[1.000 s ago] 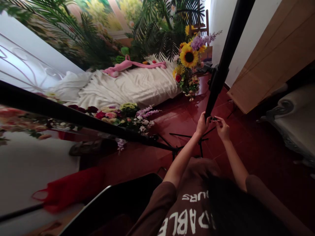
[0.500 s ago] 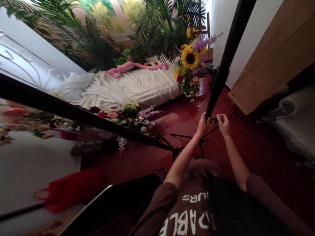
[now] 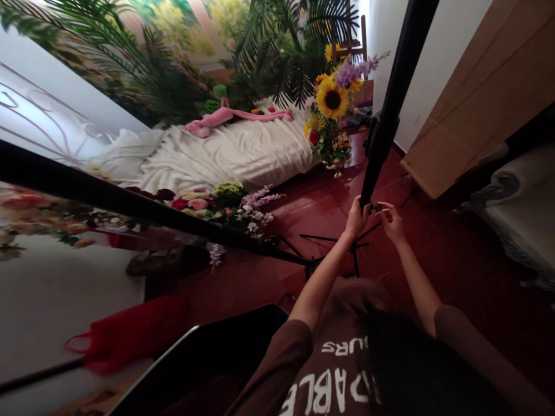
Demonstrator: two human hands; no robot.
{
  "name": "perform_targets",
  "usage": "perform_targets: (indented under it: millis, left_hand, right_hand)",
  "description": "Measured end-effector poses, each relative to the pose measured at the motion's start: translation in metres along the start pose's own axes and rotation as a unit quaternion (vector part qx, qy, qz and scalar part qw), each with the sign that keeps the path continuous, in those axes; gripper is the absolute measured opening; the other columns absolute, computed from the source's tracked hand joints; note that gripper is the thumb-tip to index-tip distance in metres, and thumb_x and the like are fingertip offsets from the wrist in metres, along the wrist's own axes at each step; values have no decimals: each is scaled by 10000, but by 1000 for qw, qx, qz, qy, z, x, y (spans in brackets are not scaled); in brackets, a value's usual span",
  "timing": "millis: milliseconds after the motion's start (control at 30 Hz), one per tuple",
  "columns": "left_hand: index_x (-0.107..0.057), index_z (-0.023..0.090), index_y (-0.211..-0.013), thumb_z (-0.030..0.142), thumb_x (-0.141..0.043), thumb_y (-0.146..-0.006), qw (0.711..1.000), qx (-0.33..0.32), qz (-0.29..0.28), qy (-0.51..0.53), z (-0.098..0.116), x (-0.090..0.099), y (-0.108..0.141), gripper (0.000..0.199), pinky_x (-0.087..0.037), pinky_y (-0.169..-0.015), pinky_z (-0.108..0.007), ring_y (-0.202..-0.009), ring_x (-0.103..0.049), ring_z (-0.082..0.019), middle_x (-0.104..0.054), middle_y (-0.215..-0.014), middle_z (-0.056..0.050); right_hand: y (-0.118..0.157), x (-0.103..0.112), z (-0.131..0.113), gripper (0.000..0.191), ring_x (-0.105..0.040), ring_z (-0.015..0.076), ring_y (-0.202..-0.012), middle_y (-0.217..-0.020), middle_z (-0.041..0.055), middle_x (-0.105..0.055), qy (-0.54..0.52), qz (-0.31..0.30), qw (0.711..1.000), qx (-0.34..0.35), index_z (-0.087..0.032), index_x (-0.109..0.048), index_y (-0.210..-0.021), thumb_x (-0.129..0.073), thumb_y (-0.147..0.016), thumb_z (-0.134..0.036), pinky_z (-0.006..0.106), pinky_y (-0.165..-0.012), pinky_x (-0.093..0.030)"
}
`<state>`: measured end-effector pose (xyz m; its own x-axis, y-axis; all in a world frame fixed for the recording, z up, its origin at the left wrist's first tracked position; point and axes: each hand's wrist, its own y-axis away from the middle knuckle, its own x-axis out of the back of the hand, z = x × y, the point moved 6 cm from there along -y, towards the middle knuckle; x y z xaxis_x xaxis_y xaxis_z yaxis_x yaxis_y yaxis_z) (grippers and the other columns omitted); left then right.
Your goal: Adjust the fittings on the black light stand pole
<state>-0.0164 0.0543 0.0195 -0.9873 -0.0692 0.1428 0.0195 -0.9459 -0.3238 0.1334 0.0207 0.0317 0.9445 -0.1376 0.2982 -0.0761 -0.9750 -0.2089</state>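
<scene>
My left hand [image 3: 356, 217] is wrapped round the lower part of a black upright pole [image 3: 385, 110], right of the middle of the view. Just right of it, a small black knob [image 3: 377, 208] sticks out from the pole. The fingers of my right hand [image 3: 391, 222] are bent at this knob, thumb and fingertips touching or very near it. Dark tripod legs [image 3: 356, 257] spread over the floor below my hands.
Another black pole [image 3: 143, 214] crosses the left side. Beyond lie a bed-like seat with white cloth [image 3: 234, 153], a pink plush toy [image 3: 221, 117] and sunflowers [image 3: 332, 99]. A brown board [image 3: 468, 98] and an armchair [image 3: 520, 196] stand right; a red bag [image 3: 134, 329] lies lower left.
My right hand's fingers have shifted and spread slightly at the knob. My left hand stays on the pole. The whole view has moved a little.
</scene>
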Motion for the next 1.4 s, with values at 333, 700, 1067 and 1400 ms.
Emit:
perform_targets:
  millis: [333,700,1067,1400]
  left_hand:
    - [-479,198,-1177,388,-477,-967,1000,-9,8,-2,-1,0,0,283,-489,-692,-239,-685,-602,-107,-636,-838,-23]
    - [-473,197,-1158,416,-465,-971,1000,-21,10,-17,-1,1,1,288,-478,-698,-232,-717,-611,-110,-640,-876,-34]
    - [-513,201,-1241,501,-458,-958,1000,6,6,8,-11,15,17,416,-508,-885,-278,-980,-655,-143,-661,-1122,-95]
    - [-635,181,-870,466,-523,-897,921,348,153,-87,-126,160,219,308,-543,-842,-328,-871,-676,-187,-713,-880,-58]
  right_hand:
    - [-13,-10,1,634,-471,138,-466,-451,-21,-480,28,31,996,-81,-240,-472,-538,-400,-840,-792,263,-492,-354]
    - [-15,-40,-2,609,-184,68,-272,-249,-79,-141,-386,-192,819,-379,-254,-146,-424,-412,-952,-401,202,-382,-317]
    - [18,-37,19,332,-499,111,-426,-430,-70,-445,-363,-74,864,-341,-247,-478,-663,-593,-861,-488,218,-451,-455]
    - [40,-44,40,193,-636,113,-506,-579,-31,-656,-316,-102,856,-396,-217,-633,-807,-524,-924,-325,206,-498,-517]
